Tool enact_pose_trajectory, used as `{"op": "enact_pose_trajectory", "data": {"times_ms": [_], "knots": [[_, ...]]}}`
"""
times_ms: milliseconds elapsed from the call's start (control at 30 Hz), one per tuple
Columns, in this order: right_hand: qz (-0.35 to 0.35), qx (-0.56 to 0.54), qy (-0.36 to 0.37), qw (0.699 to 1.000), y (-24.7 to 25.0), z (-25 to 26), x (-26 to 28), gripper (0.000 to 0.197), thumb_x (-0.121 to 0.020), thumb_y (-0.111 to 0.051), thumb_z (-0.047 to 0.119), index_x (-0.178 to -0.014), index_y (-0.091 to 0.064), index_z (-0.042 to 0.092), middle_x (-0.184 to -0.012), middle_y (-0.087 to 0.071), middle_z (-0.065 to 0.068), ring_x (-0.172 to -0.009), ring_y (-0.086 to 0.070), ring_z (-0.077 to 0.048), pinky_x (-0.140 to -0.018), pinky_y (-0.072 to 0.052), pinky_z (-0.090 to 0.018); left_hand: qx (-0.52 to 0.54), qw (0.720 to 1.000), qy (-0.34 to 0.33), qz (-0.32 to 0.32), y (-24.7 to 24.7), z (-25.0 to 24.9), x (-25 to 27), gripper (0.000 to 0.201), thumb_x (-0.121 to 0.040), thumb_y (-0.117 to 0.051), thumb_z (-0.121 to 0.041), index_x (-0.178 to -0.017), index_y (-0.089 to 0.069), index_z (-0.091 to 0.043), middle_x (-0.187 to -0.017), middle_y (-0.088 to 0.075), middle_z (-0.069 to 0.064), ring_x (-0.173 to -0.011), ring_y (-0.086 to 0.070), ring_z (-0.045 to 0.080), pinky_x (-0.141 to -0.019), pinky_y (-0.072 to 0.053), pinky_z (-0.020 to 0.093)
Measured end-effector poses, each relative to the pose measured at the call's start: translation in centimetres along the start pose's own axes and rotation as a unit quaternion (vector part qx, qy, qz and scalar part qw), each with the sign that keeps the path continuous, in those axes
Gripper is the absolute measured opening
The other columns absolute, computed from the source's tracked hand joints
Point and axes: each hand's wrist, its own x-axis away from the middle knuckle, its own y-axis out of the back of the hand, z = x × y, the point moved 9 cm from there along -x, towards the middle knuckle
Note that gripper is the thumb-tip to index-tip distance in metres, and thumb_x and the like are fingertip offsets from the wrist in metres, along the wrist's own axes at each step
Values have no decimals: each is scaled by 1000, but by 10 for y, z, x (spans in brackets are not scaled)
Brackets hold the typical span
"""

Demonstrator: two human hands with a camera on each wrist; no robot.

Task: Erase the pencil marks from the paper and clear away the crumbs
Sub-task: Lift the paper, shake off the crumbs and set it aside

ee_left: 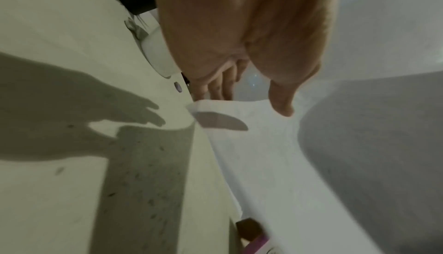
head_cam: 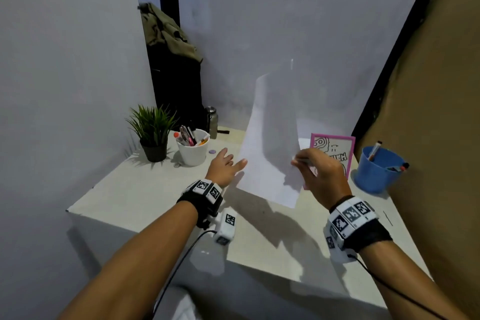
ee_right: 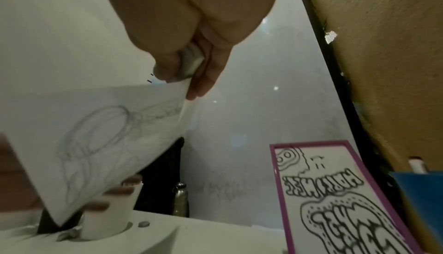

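My right hand [head_cam: 315,167] holds a white sheet of paper [head_cam: 270,143] up off the table, pinching its right edge between thumb and fingers [ee_right: 203,79]. A grey-white eraser [ee_right: 191,59] is tucked in the same hand. The right wrist view shows faint looping pencil marks [ee_right: 95,140] on the paper [ee_right: 100,144]. My left hand [head_cam: 228,163] is open at the sheet's lower left edge, fingers [ee_left: 223,85] straight behind it and the thumb [ee_left: 280,102] just in front. Dark eraser crumbs [ee_left: 148,191] are scattered on the cream table [head_cam: 145,195] under the sheet.
A white cup of pens [head_cam: 193,149] and a potted plant [head_cam: 153,135] stand at the back left, with a metal bottle [head_cam: 212,121] behind. A pink-framed whiteboard [head_cam: 335,153] and a blue tub of markers [head_cam: 376,169] sit at the right. Walls close in on all sides.
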Motion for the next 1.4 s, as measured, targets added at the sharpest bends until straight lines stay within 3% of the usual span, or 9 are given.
{"op": "enact_pose_trajectory", "data": {"times_ms": [200,367,533,700,867,1000,1067,1233,1400], "knots": [[-33,-25,-12,999,3,-9,24,15,-80,-75,12,-87,-70,0,-84,-71,-6,-79,-59,0,-82,-46,-1,89,995,-40,-11,2,-34,-22,75,-74,-83,-13,-138,-46,-4,-127,-63,16,-117,-62,27,-104,-46,47],[-56,-46,-90,993,8,-25,27,12,-81,-78,9,-90,-72,6,-84,-72,-2,-74,-64,-7,-71,-55,-18,116,980,-134,-90,16,-70,-2,40,-81,-72,5,-119,-60,0,-112,-67,6,-102,-66,25,-92,-52,38],[-69,-66,-133,986,20,-32,25,8,-83,-77,13,-89,-72,9,-80,-70,1,-72,-66,-9,-67,-54,-16,52,966,-237,-84,17,-103,34,26,-86,-70,-1,-109,-64,-11,-106,-70,7,-94,-69,14,-86,-56,30],[59,-54,-255,964,-26,-62,85,11,-79,-81,14,-83,-74,8,-79,-72,-2,-73,-71,-15,-72,-59,-25,-96,977,-184,-42,8,-38,49,26,-88,-67,-5,-110,-67,-18,-107,-72,-1,-99,-69,17,-92,-55,43],[29,-52,-280,958,1,-64,79,11,-81,-79,16,-85,-74,7,-78,-71,-1,-68,-64,-8,-64,-45,1,-101,971,-211,-47,-1,-49,58,24,-87,-64,1,-100,-69,-18,-95,-73,-2,-90,-69,15,-88,-56,44],[21,-87,-327,941,47,-90,67,9,-80,-78,21,-78,-75,14,-76,-73,-1,-74,-71,-22,-71,-61,-36,-108,967,-230,-18,-40,-94,60,21,-88,-66,-7,-107,-63,-16,-91,-72,0,-80,-66,6,-79,-55,28],[56,-82,-358,928,65,-107,83,11,-81,-78,21,-77,-74,12,-76,-73,-4,-75,-71,-25,-69,-62,-42,-119,974,-195,12,-70,-92,63,34,-86,-69,-10,-116,-55,-17,-97,-70,3,-86,-66,14,-81,-56,32],[94,113,-402,904,112,-140,143,15,-77,-80,32,-69,-75,21,-88,-68,-5,-85,-63,-21,-69,-55,-36,-202,970,-111,77,-158,-39,87,54,-86,-69,-9,-126,-33,-17,-109,-52,9,-94,-56,25,-77,-44,29],[135,68,-435,888,114,-136,166,11,-77,-80,24,-72,-76,15,-71,-72,-2,-67,-66,-16,-58,-47,-24,-268,951,-77,133,-226,7,107,30,-87,-64,-3,-114,-53,-8,-109,-58,9,-78,-55,17,-50,-41,13]]}}
